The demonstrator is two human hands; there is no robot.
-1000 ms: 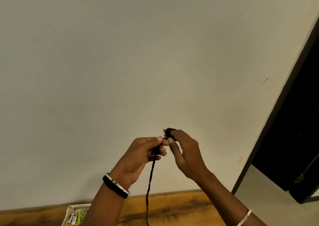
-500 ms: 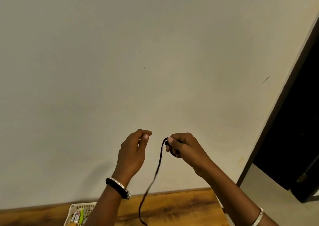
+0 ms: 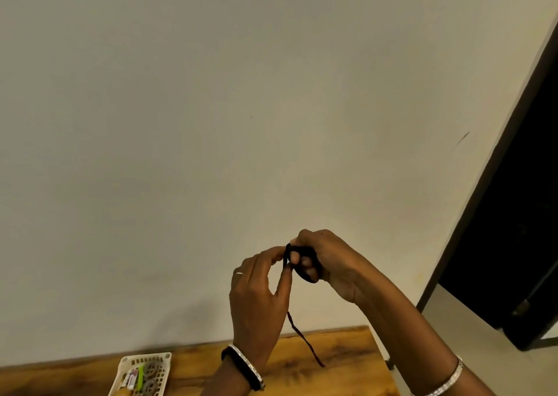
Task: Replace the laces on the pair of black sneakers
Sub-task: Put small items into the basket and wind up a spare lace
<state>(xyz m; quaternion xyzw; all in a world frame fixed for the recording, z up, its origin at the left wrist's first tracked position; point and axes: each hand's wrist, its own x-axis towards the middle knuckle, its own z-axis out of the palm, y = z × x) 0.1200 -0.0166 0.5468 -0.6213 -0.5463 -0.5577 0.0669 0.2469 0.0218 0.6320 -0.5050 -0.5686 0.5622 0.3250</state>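
Note:
Both hands are raised in front of a plain wall. My right hand [image 3: 329, 262] has a black lace [image 3: 305, 342] wound in loops around its fingers and grips the coil. My left hand [image 3: 259, 299] pinches the lace between thumb and forefinger just left of the coil. The free end of the lace hangs down from the pinch and ends above the wooden table. No sneakers are in view.
A wooden table [image 3: 341, 365] runs along the bottom edge. A white plastic basket [image 3: 145, 361] with small items sits on it at the lower left. A dark doorway [image 3: 513, 229] stands on the right.
My left hand has come back to the lace and pinches it. More lace is wound round my right fingers, and the hanging tail is shorter.

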